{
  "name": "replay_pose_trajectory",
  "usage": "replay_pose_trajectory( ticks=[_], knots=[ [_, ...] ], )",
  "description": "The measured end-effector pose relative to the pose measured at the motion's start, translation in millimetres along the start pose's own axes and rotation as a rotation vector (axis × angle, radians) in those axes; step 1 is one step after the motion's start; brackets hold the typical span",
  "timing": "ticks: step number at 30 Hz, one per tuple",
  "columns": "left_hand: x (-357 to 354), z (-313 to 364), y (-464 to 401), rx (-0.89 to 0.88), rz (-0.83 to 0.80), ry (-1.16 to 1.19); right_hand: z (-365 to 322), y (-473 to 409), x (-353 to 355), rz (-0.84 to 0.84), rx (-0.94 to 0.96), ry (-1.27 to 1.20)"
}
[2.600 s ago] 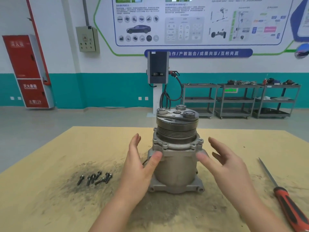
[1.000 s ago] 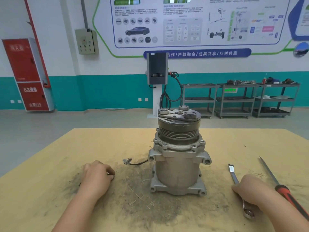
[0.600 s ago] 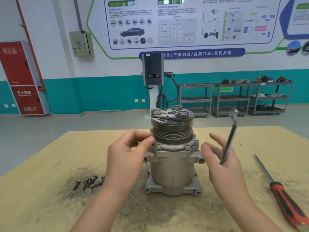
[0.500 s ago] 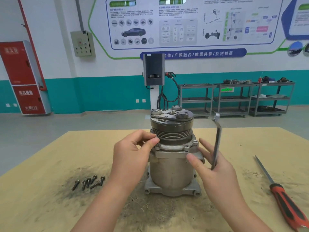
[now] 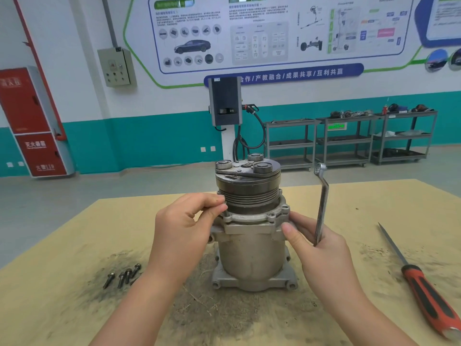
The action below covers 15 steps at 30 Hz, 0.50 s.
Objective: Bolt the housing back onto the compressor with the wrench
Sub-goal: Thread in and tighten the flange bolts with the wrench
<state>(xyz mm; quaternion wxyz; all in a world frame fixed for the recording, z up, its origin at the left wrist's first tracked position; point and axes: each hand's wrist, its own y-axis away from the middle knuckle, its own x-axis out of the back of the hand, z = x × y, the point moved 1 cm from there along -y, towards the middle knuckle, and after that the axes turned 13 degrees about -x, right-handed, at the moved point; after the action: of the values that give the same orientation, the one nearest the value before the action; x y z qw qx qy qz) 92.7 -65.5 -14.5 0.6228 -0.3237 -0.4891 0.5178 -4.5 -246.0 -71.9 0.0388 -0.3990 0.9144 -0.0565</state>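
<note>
Your left hand [image 5: 183, 228] has its grip pinched on a bolt [image 5: 226, 214], thumb and forefinger curled round its head, with the shank standing upright at the left edge of the housing [image 5: 252, 222] flange, just beside the grooved pulley [image 5: 249, 196]. Whether the bolt has entered its hole you cannot tell from here. Your right hand [image 5: 321, 248] has its grip curled round the lower end of the wrench [image 5: 321, 206], which stands nearly upright with its ring end at the top, well clear of any bolt. The thumb of that same hand presses against the right side of the housing flange, and one finger reaches behind it.

The housing sits on top of the compressor [image 5: 252, 255] body, which stands upright on its base in the middle of the desk [image 5: 62, 308]. The pulley and clutch plate rise above the flange.

To your left, on a dark smudged patch of the desk, lie the spare bolts [image 5: 123, 274] in a loose row, near your left forearm but apart from it. To your right, well apart from the compressor, lies a screwdriver [image 5: 419, 285] with a red and black handle, its blade pointing away from you.

Beyond the desk stand a charging post [image 5: 225, 103], grey shelf carts [image 5: 349, 141] along the teal wall and a red cabinet [image 5: 30, 123] at far left
</note>
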Motion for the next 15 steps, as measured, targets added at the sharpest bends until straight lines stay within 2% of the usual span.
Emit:
replay_pose_trajectory(
  ticks=[11,13,15],
  knots=[
    [3,-5,11,-0.177,-0.105,-0.072,1,-1,0,0.005,0.010,-0.014],
    [12,-5,9,-0.052,-0.110,0.012,1,-1,0,0.000,-0.003,-0.039],
    [33,-21,6,0.190,-0.004,0.021,1,-1,1,-0.008,-0.019,-0.063]
  ],
)
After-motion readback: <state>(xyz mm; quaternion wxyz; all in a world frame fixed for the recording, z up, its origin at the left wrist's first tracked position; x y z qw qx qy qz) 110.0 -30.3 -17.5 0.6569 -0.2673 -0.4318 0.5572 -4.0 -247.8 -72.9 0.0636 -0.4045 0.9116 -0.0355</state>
